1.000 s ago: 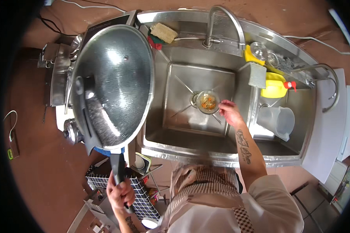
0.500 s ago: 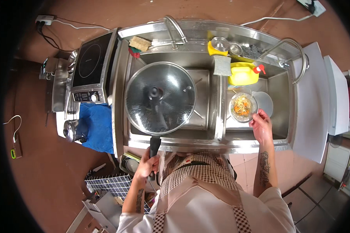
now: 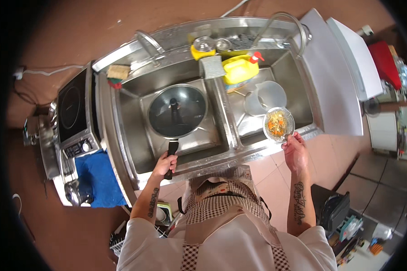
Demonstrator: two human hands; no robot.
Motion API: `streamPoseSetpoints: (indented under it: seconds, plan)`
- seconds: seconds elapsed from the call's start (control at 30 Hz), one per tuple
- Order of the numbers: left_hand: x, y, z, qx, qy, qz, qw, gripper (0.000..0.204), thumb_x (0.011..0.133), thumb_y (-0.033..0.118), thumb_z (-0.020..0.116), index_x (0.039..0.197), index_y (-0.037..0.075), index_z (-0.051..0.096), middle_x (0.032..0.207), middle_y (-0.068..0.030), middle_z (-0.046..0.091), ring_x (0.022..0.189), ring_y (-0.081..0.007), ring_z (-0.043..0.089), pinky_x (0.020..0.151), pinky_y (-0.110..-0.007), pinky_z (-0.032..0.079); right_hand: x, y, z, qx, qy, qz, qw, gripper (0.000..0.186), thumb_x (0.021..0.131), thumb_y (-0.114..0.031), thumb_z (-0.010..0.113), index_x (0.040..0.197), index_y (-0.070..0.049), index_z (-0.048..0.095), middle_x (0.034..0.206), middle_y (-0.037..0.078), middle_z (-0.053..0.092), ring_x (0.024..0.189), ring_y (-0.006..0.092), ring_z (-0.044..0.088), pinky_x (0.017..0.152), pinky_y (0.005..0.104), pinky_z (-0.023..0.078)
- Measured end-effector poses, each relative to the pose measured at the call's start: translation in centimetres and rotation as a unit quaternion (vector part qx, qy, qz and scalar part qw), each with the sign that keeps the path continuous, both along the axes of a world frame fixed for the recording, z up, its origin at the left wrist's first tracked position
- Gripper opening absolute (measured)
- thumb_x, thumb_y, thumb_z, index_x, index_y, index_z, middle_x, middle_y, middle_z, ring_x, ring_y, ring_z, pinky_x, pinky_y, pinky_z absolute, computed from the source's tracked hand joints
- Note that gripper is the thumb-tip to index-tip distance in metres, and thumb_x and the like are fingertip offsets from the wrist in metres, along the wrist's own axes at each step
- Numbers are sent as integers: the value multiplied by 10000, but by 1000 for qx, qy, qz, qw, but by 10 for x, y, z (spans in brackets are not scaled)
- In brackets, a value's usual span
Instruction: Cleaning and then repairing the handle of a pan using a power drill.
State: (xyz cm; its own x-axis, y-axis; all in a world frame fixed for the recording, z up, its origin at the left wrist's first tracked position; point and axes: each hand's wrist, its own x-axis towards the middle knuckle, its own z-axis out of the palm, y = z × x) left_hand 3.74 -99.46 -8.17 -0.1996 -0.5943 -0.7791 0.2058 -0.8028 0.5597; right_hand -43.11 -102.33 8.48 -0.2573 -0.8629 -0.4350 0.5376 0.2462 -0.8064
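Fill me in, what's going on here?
A person's left hand grips a pan by its handle over the left basin. The right hand holds a small strainer of food scraps at the right basin's front edge, near a plastic jug.

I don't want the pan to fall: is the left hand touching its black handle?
Touching. The head view shows the left hand wrapped around the black handle of the pan, with handle showing on both sides of the grip.
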Motion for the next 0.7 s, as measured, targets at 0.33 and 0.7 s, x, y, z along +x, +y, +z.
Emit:
streamPoseSetpoints:
  seconds: [0.33,0.7]
  plan:
    - [1,-20,-41,22,-71,-60,995,167,904,165,587,1033,73,534,662,23,468,526,-82,468,479,-282,439,-29,9,3,22,-6,-88,996,99,881,-21,630,897,-75,549,745,6,559,643,118,555,630,250,498]
    - [8,-40,-85,-257,-620,-413,616,604,910,409,599,1271,-68,519,1214,-249,604,1199,-377,526,1016,-456,406,-137,99,-3,-13,-80,-103,991,72,881,-73,653,908,-52,589,801,35,613,672,140,607,632,278,521]
